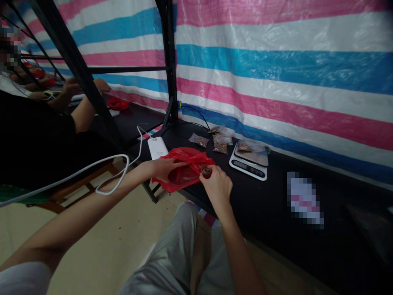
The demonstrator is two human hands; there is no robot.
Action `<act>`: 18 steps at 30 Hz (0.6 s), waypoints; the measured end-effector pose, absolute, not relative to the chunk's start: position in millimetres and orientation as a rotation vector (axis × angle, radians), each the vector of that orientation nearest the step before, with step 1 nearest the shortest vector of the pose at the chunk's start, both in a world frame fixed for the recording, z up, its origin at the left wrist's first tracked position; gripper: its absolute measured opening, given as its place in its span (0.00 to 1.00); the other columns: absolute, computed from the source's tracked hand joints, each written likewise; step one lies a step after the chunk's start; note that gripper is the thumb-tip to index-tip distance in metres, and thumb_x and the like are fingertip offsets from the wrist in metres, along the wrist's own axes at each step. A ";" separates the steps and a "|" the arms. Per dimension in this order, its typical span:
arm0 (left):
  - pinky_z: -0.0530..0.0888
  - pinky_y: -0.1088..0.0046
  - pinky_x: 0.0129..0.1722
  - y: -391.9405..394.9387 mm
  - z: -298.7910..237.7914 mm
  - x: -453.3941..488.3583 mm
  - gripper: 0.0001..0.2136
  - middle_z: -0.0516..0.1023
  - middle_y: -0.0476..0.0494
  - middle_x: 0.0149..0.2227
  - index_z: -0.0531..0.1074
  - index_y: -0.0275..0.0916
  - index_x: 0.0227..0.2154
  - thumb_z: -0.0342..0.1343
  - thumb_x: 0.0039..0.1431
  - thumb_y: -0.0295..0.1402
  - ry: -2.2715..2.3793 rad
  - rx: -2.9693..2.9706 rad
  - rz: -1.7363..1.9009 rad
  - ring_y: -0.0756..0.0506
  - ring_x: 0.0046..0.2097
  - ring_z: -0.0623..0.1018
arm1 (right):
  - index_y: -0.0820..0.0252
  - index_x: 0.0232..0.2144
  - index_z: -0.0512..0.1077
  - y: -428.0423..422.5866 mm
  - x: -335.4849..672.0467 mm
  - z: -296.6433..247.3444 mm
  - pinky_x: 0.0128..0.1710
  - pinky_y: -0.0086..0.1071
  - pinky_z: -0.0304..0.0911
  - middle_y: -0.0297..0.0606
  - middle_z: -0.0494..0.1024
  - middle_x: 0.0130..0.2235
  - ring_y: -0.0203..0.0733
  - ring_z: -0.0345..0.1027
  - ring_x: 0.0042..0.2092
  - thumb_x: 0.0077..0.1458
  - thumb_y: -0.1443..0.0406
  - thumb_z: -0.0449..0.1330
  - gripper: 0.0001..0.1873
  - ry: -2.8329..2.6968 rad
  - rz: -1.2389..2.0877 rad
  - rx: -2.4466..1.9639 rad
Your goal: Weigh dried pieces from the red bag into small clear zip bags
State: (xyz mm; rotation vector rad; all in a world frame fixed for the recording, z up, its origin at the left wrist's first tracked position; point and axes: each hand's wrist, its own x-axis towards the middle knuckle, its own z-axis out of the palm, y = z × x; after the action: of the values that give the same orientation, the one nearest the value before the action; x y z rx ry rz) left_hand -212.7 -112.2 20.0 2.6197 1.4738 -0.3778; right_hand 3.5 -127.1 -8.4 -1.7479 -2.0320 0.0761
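A red plastic bag (pixel 187 153) hangs open at the front edge of the black table. My left hand (pixel 166 169) grips its left side, with the fingers partly inside the mouth. At the bag's right side, my right hand (pixel 218 183) is closed around a small round holder of brown pieces (pixel 206 170); whether it is a cup or a scoop I cannot tell. Right of the hands stands a white digital scale (pixel 248 169), with a clear bag of brown pieces (pixel 245 146) on its plate. Behind the red bag lie several small clear bags of brown pieces (pixel 220 144).
A white power bank (pixel 157 147) with a white cable (pixel 125 168) lies left of the red bag; the cable loops over my left forearm. A black metal frame (pixel 170 61) rises beyond. At left, another person (pixel 37 135) sits near a second red bag (pixel 118 103).
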 end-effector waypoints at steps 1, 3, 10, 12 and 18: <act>0.62 0.61 0.49 -109.0 25.1 -214.0 0.45 0.59 0.34 0.57 0.47 0.47 0.59 0.63 0.37 0.41 1.469 2.606 -0.447 0.35 0.54 0.64 | 0.57 0.35 0.69 -126.7 3.2 -7.5 0.32 0.33 0.55 0.38 0.74 0.36 0.44 0.69 0.38 0.50 0.57 0.56 0.12 -2.043 0.063 -1.757; 0.59 0.59 0.51 -103.1 38.2 -213.4 0.44 0.58 0.36 0.59 0.53 0.49 0.58 0.65 0.33 0.39 1.466 2.610 -0.538 0.33 0.56 0.61 | 0.58 0.34 0.69 -126.2 3.6 -5.3 0.31 0.32 0.56 0.39 0.74 0.35 0.44 0.69 0.36 0.50 0.56 0.55 0.13 -2.052 0.032 -1.781; 0.64 0.70 0.42 -87.3 61.4 -193.2 0.19 0.76 0.41 0.41 0.72 0.40 0.41 0.41 0.60 0.44 1.487 2.587 -0.418 0.43 0.43 0.74 | 0.56 0.32 0.70 -131.0 14.8 5.7 0.29 0.33 0.57 0.39 0.75 0.33 0.45 0.70 0.34 0.49 0.55 0.56 0.13 -2.019 0.068 -1.785; 0.63 0.68 0.42 -85.5 51.9 -183.5 0.20 0.76 0.37 0.39 0.73 0.37 0.36 0.38 0.61 0.43 1.572 2.749 -0.236 0.42 0.43 0.73 | 0.55 0.34 0.69 -133.2 15.3 8.9 0.31 0.33 0.58 0.38 0.76 0.33 0.46 0.69 0.36 0.49 0.56 0.56 0.12 -1.987 0.073 -1.705; 0.64 0.67 0.44 -76.2 18.5 -170.7 0.30 0.69 0.34 0.44 0.63 0.34 0.48 0.59 0.45 0.47 1.322 2.810 -0.099 0.39 0.47 0.69 | 0.58 0.37 0.67 -118.2 -2.4 10.6 0.40 0.31 0.61 0.38 0.76 0.36 0.41 0.68 0.40 0.46 0.63 0.59 0.13 -2.034 0.360 -1.316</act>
State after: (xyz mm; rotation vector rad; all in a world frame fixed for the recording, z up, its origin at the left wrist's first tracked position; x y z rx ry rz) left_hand -170.7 -76.2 18.5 2.8102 1.3219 -0.0992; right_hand -2.4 -118.2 10.6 -1.3165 -2.0340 0.3597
